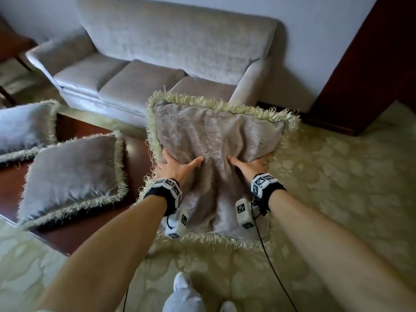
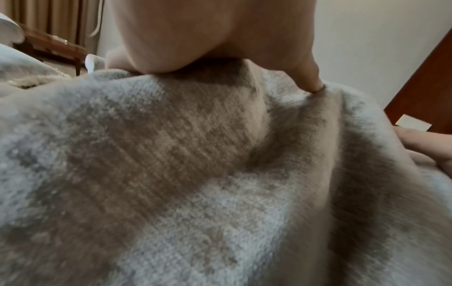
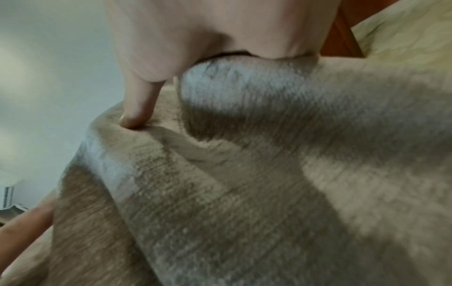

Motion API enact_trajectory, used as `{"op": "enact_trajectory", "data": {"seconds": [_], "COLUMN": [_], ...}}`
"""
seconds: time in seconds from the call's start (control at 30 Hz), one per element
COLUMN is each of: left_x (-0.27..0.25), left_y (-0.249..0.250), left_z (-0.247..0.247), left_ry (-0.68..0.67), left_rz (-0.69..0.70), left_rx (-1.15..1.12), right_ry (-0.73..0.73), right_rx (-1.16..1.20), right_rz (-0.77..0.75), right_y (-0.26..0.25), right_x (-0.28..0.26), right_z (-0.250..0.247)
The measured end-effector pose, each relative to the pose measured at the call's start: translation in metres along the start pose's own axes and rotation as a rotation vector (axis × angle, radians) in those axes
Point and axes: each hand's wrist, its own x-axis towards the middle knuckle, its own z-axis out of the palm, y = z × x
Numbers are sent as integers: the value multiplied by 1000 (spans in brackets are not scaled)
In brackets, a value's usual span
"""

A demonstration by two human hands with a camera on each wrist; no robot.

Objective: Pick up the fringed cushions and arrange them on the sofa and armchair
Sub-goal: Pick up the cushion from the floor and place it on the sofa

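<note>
I hold a grey-beige fringed cushion [image 1: 213, 140] in front of me, above the carpet, near the sofa's right end. My left hand [image 1: 177, 167] grips its left side, thumb pressed into the front fabric [image 2: 195, 154]. My right hand [image 1: 252, 164] grips its right side the same way, thumb dug into the cloth [image 3: 244, 174]. The fingers of both hands are hidden behind the cushion. Two more fringed cushions lie on the dark wooden table at left, one nearer [image 1: 72, 174] and one farther [image 1: 24, 124]. The grey sofa [image 1: 144, 75] stands against the wall with bare seats.
A dark wooden coffee table [image 1: 139, 158] sits left of me, close to the sofa front. A dark wood door or cabinet [image 1: 369, 64] stands at right. Pale patterned carpet [image 1: 337, 188] covers the floor. A wooden chair [image 1: 13, 48] is at far left.
</note>
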Motion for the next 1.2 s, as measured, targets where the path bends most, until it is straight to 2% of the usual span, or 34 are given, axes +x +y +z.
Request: {"op": "enact_trajectory", "data": {"seconds": [0.17, 0.3, 0.47, 0.63, 0.87, 1.2], "left_x": [56, 123, 207, 270, 363, 528], "left_y": [50, 87, 136, 179, 238, 343], "left_z": [-32, -52, -79, -93, -81, -36], "left_ry": [39, 69, 77, 64, 54, 4], "left_rz": [32, 68, 126, 145, 131, 75], "left_rx": [-1, -19, -15, -27, -26, -7], "right_ry": [18, 67, 92, 77, 112, 77], "right_rx": [-52, -49, 72, 159, 98, 75], "right_rz": [-77, -108, -135, -147, -144, -91], "right_y": [-76, -139, -215, -268, -336, -439], "right_x": [30, 73, 134, 179, 260, 441], "right_z": [1, 19, 46, 55, 61, 76]}}
